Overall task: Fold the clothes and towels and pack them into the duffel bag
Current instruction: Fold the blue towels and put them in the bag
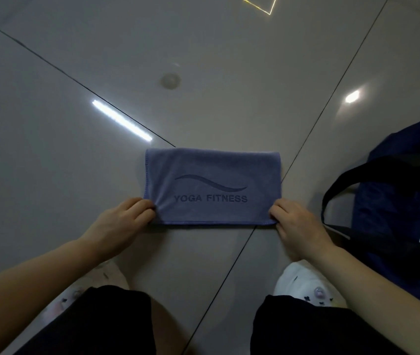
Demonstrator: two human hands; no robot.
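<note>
Bottom of frame: 2 knees in black shorts point(96, 321), white patterned slippers point(306, 285) behind them, person crouched over a glossy tiled floor point(50, 149). Just above, left hand point(124, 219) pinches the towel's near-left corner, fingers curled round the edge; right hand point(296, 221) does the same at the near-right corner. Blue towel point(211, 185) lies flat at frame centre, already folded into a rectangle, "YOGA FITNESS" print up, near edge held by both hands. Right edge of frame: dark navy duffel bag point(403, 201), black strap point(344, 180) looping toward the towel, something white inside the bag, can't tell what. Likely step: 1 more fold or lift to the bag. Risks: layers underneath are only pinched at 2 corners, so lifting could let the far side sag and the fold fall open; slick tile lets the towel slide and skew during a fold; the strap lies across the path to the bag and could snag the towel. Far floor, upper frame: only light reflections.
</note>
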